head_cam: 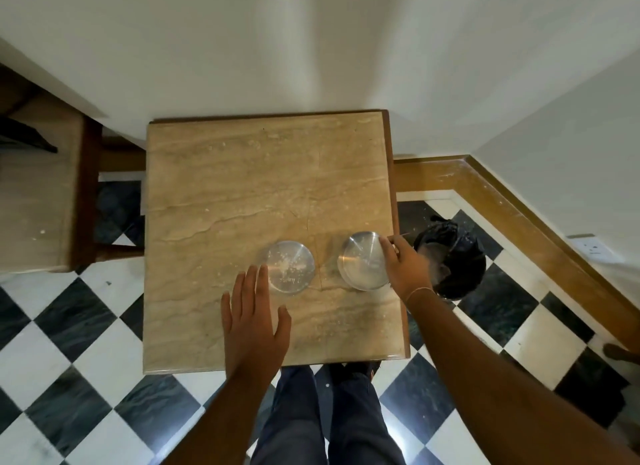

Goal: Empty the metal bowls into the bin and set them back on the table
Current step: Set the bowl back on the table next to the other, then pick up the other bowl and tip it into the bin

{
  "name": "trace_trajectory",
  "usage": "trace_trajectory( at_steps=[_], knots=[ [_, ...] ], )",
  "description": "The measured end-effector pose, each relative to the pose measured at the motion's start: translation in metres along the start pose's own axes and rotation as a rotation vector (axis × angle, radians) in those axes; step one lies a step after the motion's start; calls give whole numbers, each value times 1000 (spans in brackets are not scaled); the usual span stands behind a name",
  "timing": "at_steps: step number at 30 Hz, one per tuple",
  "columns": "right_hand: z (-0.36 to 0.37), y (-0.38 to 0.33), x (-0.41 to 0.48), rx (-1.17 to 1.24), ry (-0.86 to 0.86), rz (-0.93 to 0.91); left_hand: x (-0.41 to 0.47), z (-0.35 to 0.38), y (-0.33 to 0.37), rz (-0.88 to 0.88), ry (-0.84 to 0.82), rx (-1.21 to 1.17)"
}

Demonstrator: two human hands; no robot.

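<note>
**Two bowls on the worktop, one under each hand**

While the person stands at the near edge of the square stone worktop (221, 174), both arms reach forward over it. At far left a second stone-topped piece of furniture (31, 187) stands against the wall, apart from the worktop, with checkered floor (59, 326) showing between and below.

Next comes the left hand (254, 321), flat and spread above the worktop, palm down, its grip wide and holding nothing. Its fingertips (264, 270) reach the near-left rim of the left bowl (289, 265); whether they touch it I cannot tell. That bowl sits upright on the worktop, shallow and shiny, with pale crumbs or specks scattered inside.

Just to its right, with a strip of bare stone between them, is the right bowl (362, 260), also on the worktop, close to the right edge. It looks slightly tilted, though blur makes this uncertain, and its inside appears mostly bare. The right hand (405, 267) curls over its right rim, grip closed on the bowl's edge, a thin band at the wrist.

Beyond the worktop's right edge, on the floor, stands the bin (457, 257), lined with a black bag, just beside the right hand.
</note>
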State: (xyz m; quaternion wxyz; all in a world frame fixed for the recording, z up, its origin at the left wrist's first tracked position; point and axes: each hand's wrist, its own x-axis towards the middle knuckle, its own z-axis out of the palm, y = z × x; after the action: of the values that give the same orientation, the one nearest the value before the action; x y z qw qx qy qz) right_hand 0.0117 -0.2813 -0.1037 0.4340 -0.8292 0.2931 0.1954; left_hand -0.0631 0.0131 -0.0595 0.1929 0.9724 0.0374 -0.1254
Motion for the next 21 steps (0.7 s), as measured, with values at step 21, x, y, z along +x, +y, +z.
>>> trace_trajectory(
  at_steps=[21],
  knots=[
    [33, 5, 16, -285, 71, -133, 48, -2, -8, 102, -63, 148]
  ],
)
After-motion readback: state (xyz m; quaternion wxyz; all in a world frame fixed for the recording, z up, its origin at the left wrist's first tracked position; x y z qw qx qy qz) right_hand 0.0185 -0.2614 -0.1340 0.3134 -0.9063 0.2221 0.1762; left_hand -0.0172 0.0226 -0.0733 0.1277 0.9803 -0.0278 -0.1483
